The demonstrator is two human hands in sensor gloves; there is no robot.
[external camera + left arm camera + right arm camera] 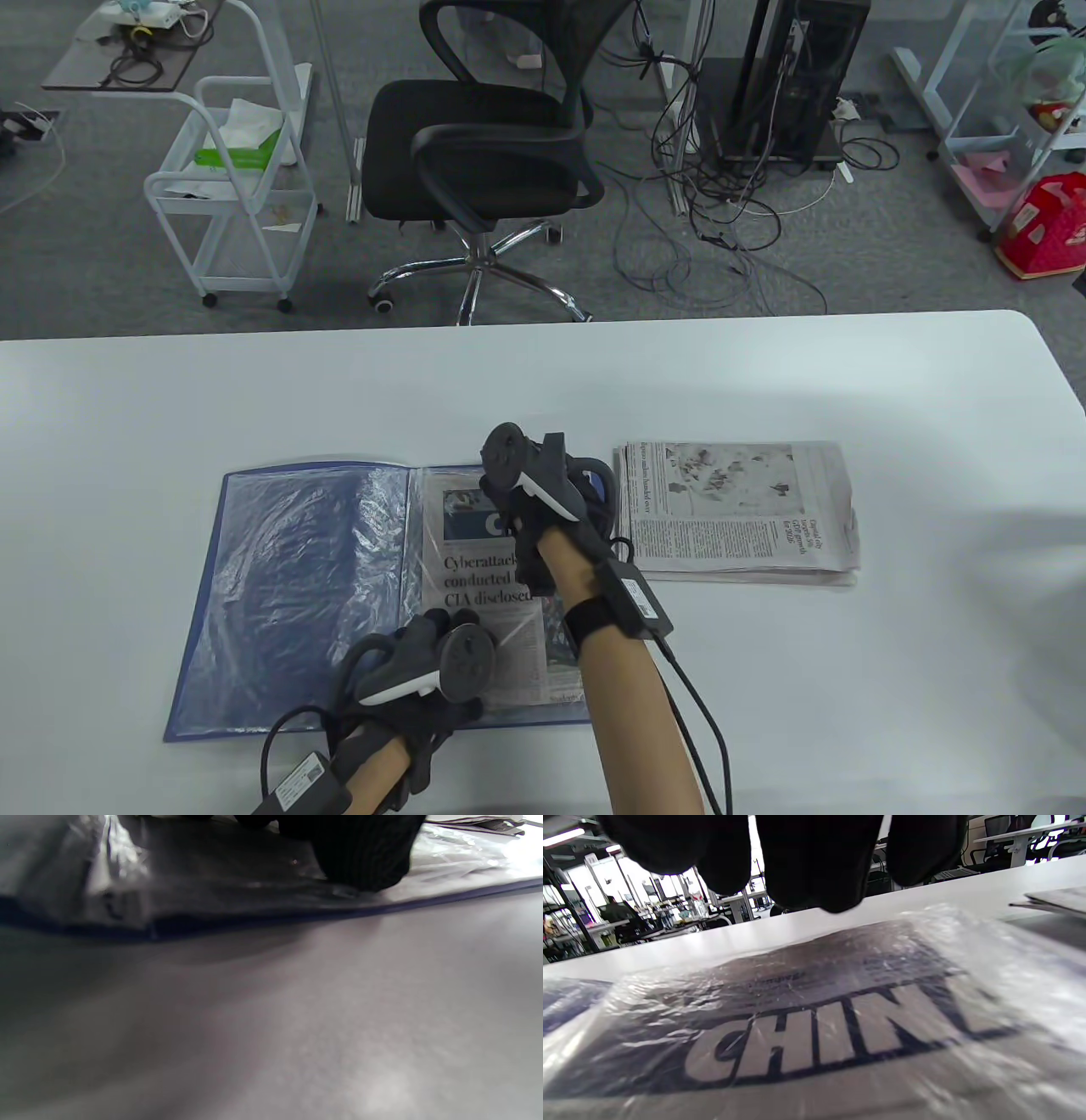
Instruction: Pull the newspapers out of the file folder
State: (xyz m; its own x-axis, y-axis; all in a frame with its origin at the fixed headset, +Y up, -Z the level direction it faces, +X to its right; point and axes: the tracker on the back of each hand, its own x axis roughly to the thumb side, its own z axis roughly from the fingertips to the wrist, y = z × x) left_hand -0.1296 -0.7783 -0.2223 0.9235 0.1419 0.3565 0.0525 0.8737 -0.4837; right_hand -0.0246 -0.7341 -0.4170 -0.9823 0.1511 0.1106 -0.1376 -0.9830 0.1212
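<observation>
Far left, an open blue file folder (297, 594) lies flat on the white surface (848, 679); its left half shows a crinkled clear plastic sleeve (288, 560) over the blue cover. The left hand (424, 679) rests on the folder's near edge at the bottom of the right-hand page, beside the spine. In the left wrist view a gloved fingertip (365, 861) presses the plastic just inside the folder's dark edge (445, 897), with bare surface (297, 1027) below it; how far the other fingers are spread cannot be told.

At centre, a newspaper (492, 594) sits in the folder's right-hand sleeve, its headline beginning "Cyberattack" readable through the plastic. The right hand (543, 501) is over the upper part of this page, near the masthead. In the right wrist view its gloved fingers (814, 861) hang above the plastic-covered newspaper (818, 1027), where large letters "CHIN" show; the fingertips appear apart from the sheet and grip nothing visible, though whether they touch it cannot be told.

To the right, just beside the folder and apart from it, a stack of folded newspapers (738, 514) lies on the surface, its pages turned sideways. Beyond the far edge stand a white wire cart (229, 195) at left and a black office chair (484, 144) at centre.
</observation>
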